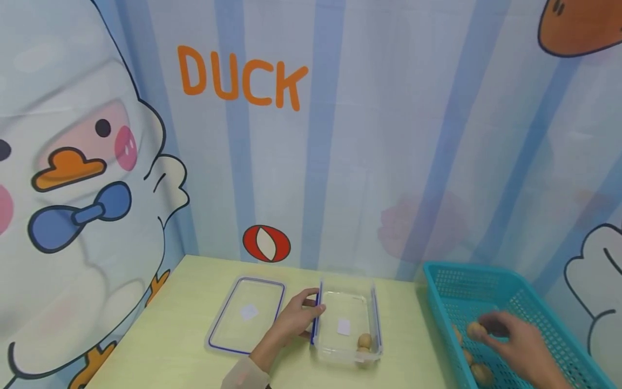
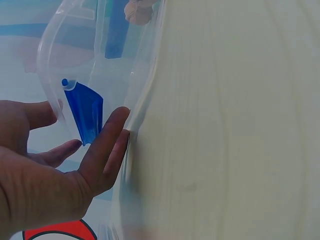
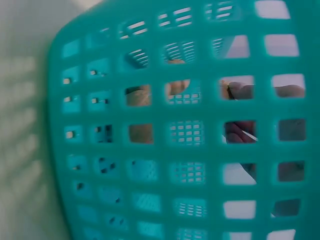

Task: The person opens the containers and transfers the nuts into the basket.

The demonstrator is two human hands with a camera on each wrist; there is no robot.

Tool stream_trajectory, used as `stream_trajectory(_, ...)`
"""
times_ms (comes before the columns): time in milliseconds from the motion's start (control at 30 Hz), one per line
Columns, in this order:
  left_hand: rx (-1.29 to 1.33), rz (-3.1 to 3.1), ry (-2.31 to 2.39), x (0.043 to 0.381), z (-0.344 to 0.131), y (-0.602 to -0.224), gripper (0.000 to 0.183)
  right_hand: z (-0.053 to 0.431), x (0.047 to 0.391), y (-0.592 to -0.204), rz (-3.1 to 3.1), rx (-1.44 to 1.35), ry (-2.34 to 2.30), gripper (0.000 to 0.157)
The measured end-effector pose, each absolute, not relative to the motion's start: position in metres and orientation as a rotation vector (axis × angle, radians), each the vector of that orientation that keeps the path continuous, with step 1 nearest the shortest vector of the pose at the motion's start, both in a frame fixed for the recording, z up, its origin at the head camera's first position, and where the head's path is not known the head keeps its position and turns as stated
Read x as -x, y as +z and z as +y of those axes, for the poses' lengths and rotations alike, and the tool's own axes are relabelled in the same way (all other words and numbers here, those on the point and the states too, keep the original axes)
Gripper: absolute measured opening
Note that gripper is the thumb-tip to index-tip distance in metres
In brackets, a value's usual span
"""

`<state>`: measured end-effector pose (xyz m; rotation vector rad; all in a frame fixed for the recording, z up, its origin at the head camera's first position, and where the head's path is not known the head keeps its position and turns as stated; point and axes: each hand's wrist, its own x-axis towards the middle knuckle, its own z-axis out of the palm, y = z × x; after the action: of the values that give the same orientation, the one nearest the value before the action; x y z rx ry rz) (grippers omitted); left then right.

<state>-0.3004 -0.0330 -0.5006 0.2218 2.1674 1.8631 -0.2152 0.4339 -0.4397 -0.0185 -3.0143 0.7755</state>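
Near the middle of the table stands a clear plastic box (image 1: 357, 310) with blue side latches. My left hand (image 1: 295, 315) grips its left wall, the thumb at the rim and fingers outside. In the left wrist view that hand (image 2: 60, 172) lies around a flipped-out blue latch (image 2: 87, 115). Two walnuts (image 1: 364, 340) sit in the box's near right corner. Inside a teal basket (image 1: 439, 310), my right hand (image 1: 520, 346) pinches another walnut (image 1: 476, 330) between thumb and fingers. The right wrist view shows this hand (image 3: 240, 131) only in pieces through the basket's holes.
Several more walnuts (image 1: 482, 374) lie along the basket's left side. A clear lid (image 1: 233, 329) with a blue seal lies flat left of the box. Behind the pale yellow table (image 1: 194, 292) hangs a striped duck-print curtain (image 1: 369, 135).
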Motion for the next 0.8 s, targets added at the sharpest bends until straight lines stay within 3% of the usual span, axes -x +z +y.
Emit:
stream_trajectory(367, -0.224, 2.146, 1.870, 0.300, -0.031, -0.500, 0.058, 0.422, 0.206, -0.431, -2.837, -0.107, 0.687, 0.045)
stream_trajectory(600, -0.221, 2.173, 1.867, 0.300, -0.032, -0.499, 0.058, 0.362, 0.212, -0.407, -2.677, -0.386, 0.691, 0.032)
stream_trajectory(800, -0.215, 2.169, 1.869, 0.299, -0.033, -0.500, 0.058, 0.301, 0.227, -0.409, -2.637, -0.601, 0.759, 0.031)
